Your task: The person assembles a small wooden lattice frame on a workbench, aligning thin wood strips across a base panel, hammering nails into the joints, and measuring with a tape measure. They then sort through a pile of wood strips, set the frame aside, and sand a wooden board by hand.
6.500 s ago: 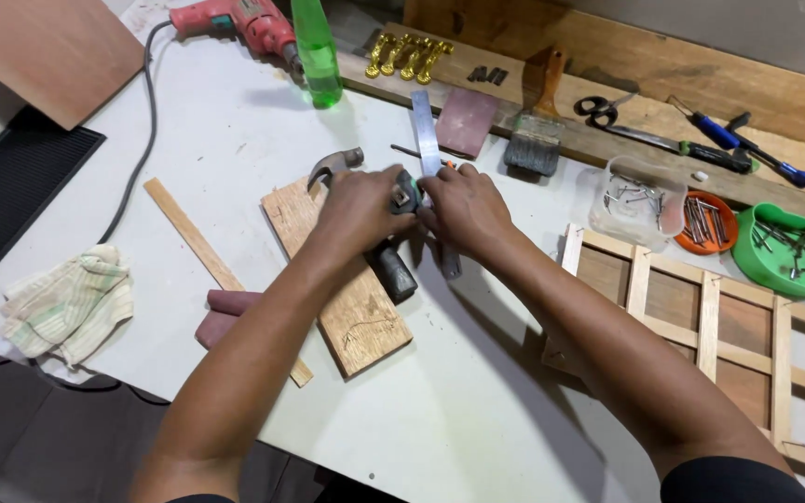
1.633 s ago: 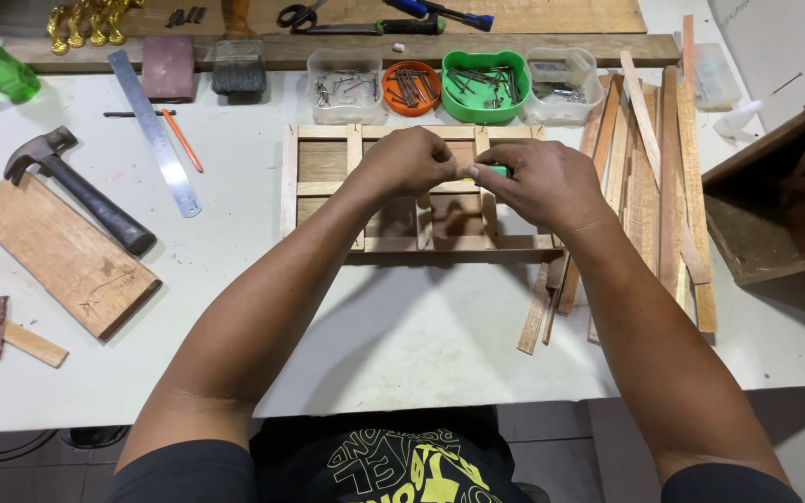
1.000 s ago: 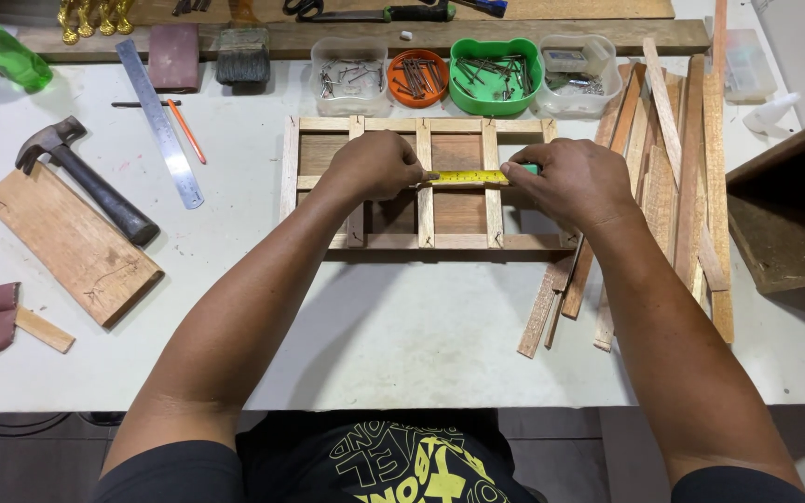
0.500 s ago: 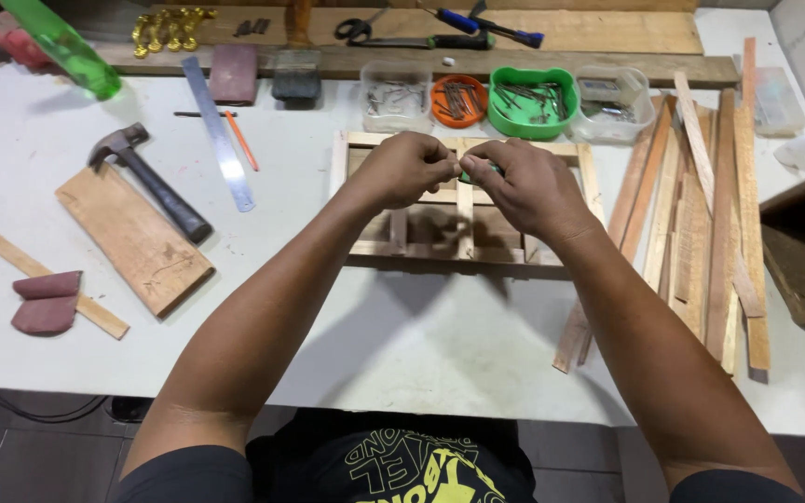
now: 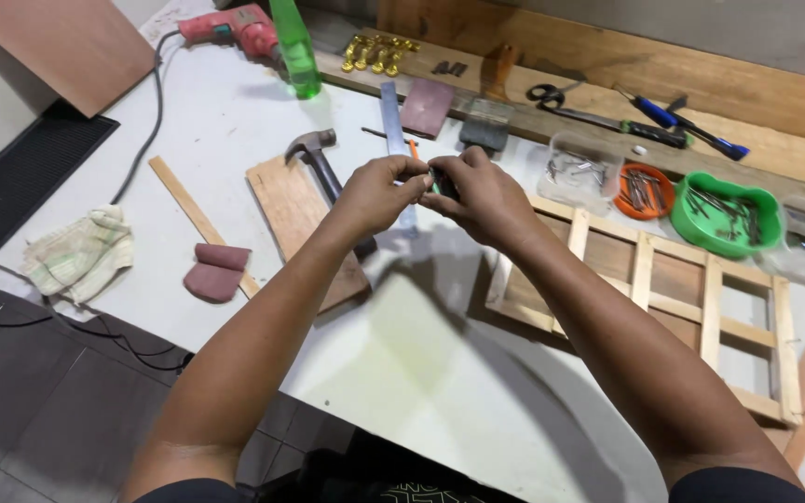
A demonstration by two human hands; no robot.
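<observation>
tape measure (image 5: 440,183) pinched between left hand (image 5: 376,194) and right hand (image 5: 482,196).

Hammer (image 5: 320,166) lies on board (image 5: 298,212); wooden frame (image 5: 663,289) right of it; nail tubs (image 5: 701,196) behind frame.

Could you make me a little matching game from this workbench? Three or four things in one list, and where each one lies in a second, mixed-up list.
Things:
1. hammer
2. green bowl
3. cloth
4. scissors

Places:
A. near the table's left edge
B. on the long plank at the back
C. head by a wooden board, just left of the left hand
D. beside the orange bowl, above the wooden frame

Pairs: 1-C, 2-D, 3-A, 4-B
</observation>
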